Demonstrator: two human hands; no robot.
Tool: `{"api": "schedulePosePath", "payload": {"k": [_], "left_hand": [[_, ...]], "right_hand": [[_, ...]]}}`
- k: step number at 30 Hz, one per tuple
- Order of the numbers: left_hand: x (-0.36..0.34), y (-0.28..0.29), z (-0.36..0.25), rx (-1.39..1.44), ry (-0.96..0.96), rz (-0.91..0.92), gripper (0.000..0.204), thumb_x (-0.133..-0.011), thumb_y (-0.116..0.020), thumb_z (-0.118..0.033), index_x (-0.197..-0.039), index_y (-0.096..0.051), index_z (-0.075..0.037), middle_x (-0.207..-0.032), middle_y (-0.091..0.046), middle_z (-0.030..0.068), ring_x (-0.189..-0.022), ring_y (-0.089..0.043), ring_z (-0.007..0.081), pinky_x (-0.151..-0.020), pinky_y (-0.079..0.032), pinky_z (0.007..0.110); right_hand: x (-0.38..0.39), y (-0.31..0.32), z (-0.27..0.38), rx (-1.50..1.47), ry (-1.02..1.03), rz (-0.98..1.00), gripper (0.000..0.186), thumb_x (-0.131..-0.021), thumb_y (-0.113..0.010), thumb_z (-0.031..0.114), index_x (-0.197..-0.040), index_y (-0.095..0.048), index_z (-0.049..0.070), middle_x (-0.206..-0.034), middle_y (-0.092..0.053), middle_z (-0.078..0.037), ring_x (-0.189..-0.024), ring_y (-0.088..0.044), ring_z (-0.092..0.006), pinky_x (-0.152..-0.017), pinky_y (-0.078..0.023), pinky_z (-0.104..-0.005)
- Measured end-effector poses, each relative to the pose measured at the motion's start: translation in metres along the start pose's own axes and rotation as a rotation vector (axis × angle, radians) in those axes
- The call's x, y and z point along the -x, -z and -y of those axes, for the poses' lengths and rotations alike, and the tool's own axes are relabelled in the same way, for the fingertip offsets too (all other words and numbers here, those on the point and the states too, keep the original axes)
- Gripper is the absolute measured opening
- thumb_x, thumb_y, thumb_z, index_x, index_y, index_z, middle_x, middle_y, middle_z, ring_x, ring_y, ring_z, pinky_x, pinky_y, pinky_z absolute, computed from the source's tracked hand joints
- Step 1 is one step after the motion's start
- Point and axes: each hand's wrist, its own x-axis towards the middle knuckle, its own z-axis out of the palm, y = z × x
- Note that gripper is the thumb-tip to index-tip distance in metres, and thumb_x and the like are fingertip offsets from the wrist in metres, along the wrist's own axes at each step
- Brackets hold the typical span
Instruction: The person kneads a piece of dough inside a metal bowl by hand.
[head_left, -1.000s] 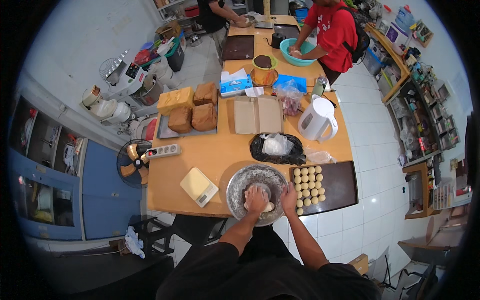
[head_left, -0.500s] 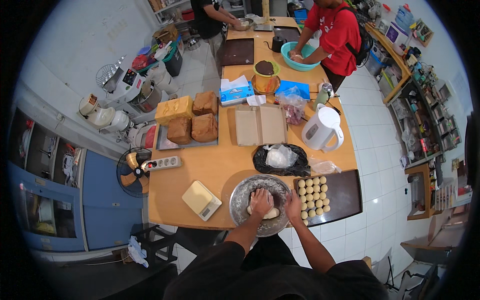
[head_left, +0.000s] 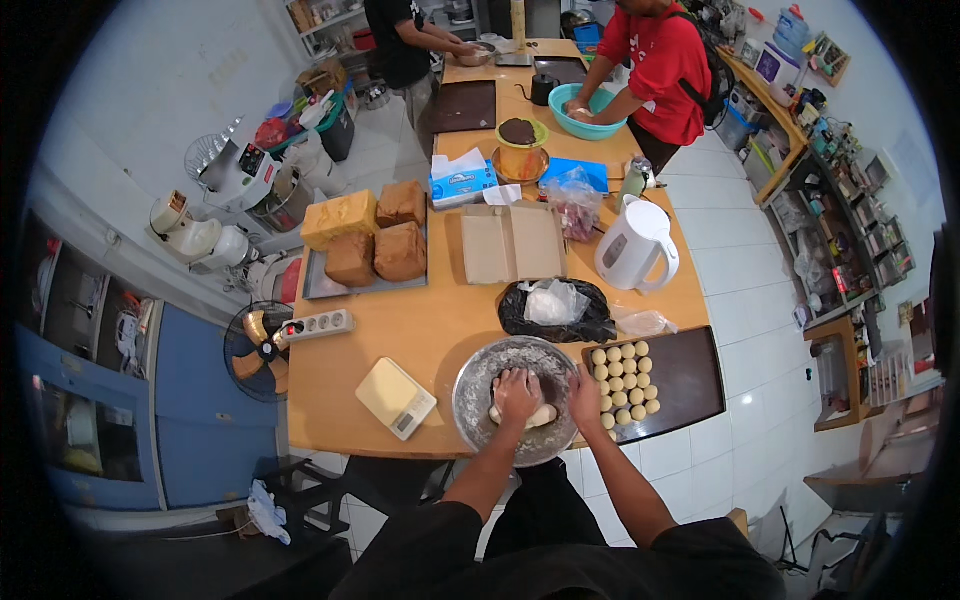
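A metal mixing bowl (head_left: 478,418), its inside dusted with flour, stands at the table's near edge in front of me. Inside it lies a lump of pale dough (head_left: 543,416). My left hand (head_left: 517,394) presses down on the dough, fingers bent over it and partly covering it. At the bowl's right side, my right hand (head_left: 585,402) grips the rim, thumb and fingers closed around it. Just right of that hand, several round dough balls (head_left: 628,380) sit in rows on a dark baking tray (head_left: 690,375).
Left of the bowl is a kitchen scale (head_left: 397,398). Beyond it lie a power strip (head_left: 318,326) and several bread loaves (head_left: 350,258). A black plastic bag (head_left: 590,327), an open cardboard box (head_left: 512,243) and a white kettle (head_left: 637,245) stand behind. Two people work farther off, one at a turquoise basin (head_left: 586,128).
The whole view has shifted slightly. My left hand stays on the dough with its fingers a little more bent, and my right hand keeps to the bowl's rim.
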Motion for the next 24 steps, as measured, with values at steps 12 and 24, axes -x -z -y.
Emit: {"api": "schedulePosePath", "payload": {"k": [12,24], "left_hand": [[0.027,0.028,-0.032,-0.156,-0.191,0.694,0.052,-0.079,-0.058,-0.045,-0.116,-0.056,-0.009,-0.125,-0.051,0.0165,-0.121,-0.042,0.0345,-0.095,-0.031,0.062],[0.039,0.055,-0.029,-0.039,-0.216,0.572,0.028,-0.086,-0.055,-0.034,-0.095,-0.064,-0.009,-0.114,-0.054,0.0161,-0.116,-0.046,0.0346,-0.093,-0.038,0.057]], "right_hand": [[0.015,0.011,-0.011,0.034,-0.028,-0.058,0.012,-0.092,-0.052,0.010,-0.092,-0.049,-0.002,-0.072,-0.057,-0.030,-0.073,-0.055,-0.0511,-0.058,-0.041,-0.0523],[0.004,0.013,-0.014,0.183,-0.074,0.020,0.017,-0.089,-0.056,0.012,-0.103,-0.053,0.001,-0.074,-0.060,-0.027,-0.076,-0.059,-0.0483,-0.064,-0.044,-0.0534]]}}
